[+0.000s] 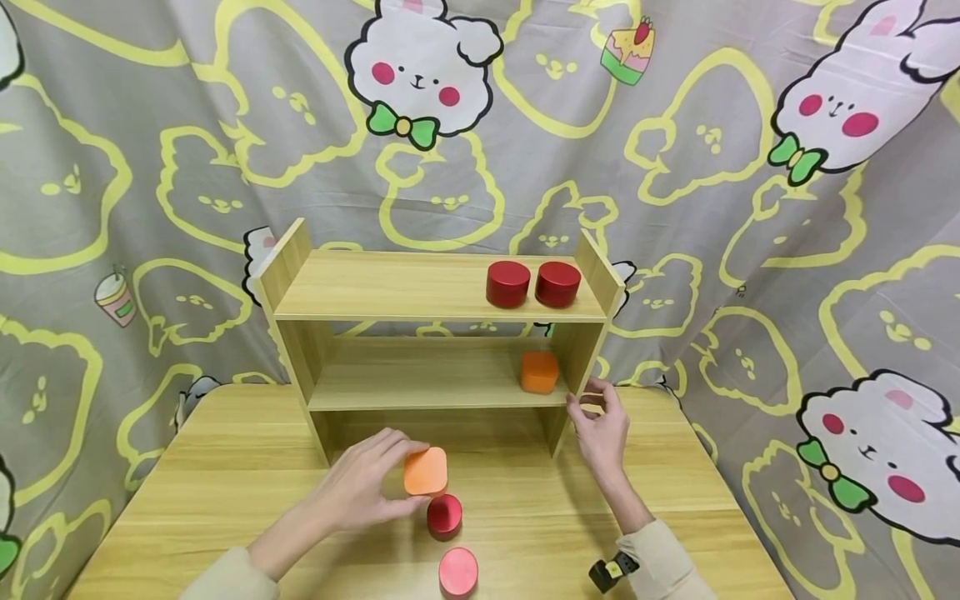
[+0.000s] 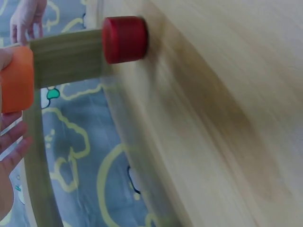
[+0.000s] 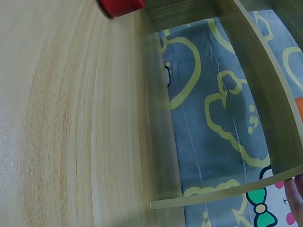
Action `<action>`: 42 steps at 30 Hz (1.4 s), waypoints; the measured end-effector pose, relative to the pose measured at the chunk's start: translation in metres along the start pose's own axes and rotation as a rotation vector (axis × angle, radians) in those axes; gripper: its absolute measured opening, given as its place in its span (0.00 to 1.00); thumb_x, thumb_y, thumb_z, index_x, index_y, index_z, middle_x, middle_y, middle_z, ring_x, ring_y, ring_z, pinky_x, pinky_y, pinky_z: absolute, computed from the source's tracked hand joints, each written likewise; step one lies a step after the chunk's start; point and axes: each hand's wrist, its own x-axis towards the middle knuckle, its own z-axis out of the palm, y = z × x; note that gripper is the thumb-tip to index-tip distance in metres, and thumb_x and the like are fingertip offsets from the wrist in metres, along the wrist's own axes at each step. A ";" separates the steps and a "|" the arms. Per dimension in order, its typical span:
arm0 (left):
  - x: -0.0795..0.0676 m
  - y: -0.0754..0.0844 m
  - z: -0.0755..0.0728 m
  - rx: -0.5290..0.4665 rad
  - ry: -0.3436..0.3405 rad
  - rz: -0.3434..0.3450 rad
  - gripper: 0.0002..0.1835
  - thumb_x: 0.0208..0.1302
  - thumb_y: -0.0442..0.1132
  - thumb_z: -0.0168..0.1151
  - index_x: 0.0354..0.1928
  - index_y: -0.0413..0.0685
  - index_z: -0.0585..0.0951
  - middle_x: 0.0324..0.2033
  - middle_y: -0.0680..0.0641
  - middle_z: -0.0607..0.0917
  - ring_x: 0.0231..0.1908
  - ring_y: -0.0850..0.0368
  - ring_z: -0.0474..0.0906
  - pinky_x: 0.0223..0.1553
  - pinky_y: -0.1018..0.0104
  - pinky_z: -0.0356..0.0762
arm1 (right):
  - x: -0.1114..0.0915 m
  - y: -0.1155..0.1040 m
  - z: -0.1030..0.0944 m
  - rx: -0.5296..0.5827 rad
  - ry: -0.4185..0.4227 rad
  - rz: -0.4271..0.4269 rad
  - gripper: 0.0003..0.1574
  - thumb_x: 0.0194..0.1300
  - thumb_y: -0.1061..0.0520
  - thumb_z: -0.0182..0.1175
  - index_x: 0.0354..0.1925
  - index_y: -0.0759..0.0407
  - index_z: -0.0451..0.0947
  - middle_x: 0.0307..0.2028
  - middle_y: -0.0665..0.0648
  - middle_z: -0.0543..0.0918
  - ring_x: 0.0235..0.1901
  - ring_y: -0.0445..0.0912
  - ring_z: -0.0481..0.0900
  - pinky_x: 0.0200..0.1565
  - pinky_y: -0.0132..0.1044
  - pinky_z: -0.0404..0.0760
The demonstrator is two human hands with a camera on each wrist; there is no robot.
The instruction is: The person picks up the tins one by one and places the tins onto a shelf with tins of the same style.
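My left hand [image 1: 367, 479] holds an orange rounded-square block [image 1: 426, 472] between thumb and fingers, in front of the shelf's lower opening. The same block [image 2: 18, 78] shows at the left edge of the left wrist view. My right hand [image 1: 602, 425] grips the right side panel of the wooden shelf [image 1: 442, 318] at middle-board height. Only its fingertips [image 3: 292, 194] show in the right wrist view. Just below the held block, a red round tin [image 1: 445, 517] stands on the table, and a pinkish-red tin [image 1: 458, 572] is nearer me.
Two red tins [image 1: 507, 283] stand side by side at the right of the top board. Another orange block [image 1: 539, 372] sits on the middle board's right end. A patterned curtain [image 1: 450, 183] hangs behind the wooden table [image 1: 217, 467]. A black strap device [image 1: 613, 572] is at my right cuff.
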 end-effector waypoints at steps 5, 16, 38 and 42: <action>0.012 0.002 0.000 -0.012 0.012 0.031 0.34 0.51 0.59 0.81 0.56 0.51 0.82 0.45 0.58 0.86 0.43 0.64 0.83 0.46 0.69 0.86 | 0.000 0.001 0.000 0.004 0.001 0.006 0.17 0.61 0.76 0.67 0.49 0.76 0.79 0.40 0.70 0.83 0.35 0.36 0.82 0.33 0.16 0.81; 0.039 0.000 0.003 -0.018 0.084 0.071 0.32 0.51 0.56 0.81 0.55 0.48 0.84 0.43 0.56 0.87 0.41 0.61 0.84 0.45 0.67 0.87 | 0.000 0.002 0.001 0.012 0.003 0.011 0.17 0.61 0.76 0.66 0.49 0.76 0.79 0.40 0.68 0.82 0.35 0.36 0.82 0.34 0.17 0.82; 0.080 -0.004 0.011 -0.049 0.122 0.028 0.33 0.52 0.55 0.81 0.57 0.47 0.83 0.44 0.52 0.87 0.45 0.58 0.84 0.45 0.64 0.88 | 0.000 -0.001 0.001 0.005 0.008 -0.001 0.17 0.60 0.77 0.67 0.49 0.77 0.79 0.41 0.72 0.83 0.35 0.33 0.81 0.33 0.17 0.81; 0.088 -0.004 0.011 -0.032 0.104 0.006 0.33 0.53 0.56 0.81 0.58 0.47 0.83 0.45 0.52 0.88 0.46 0.57 0.84 0.50 0.61 0.89 | 0.000 -0.001 0.001 -0.009 0.008 -0.007 0.18 0.60 0.77 0.67 0.49 0.77 0.79 0.40 0.73 0.84 0.35 0.33 0.81 0.33 0.17 0.81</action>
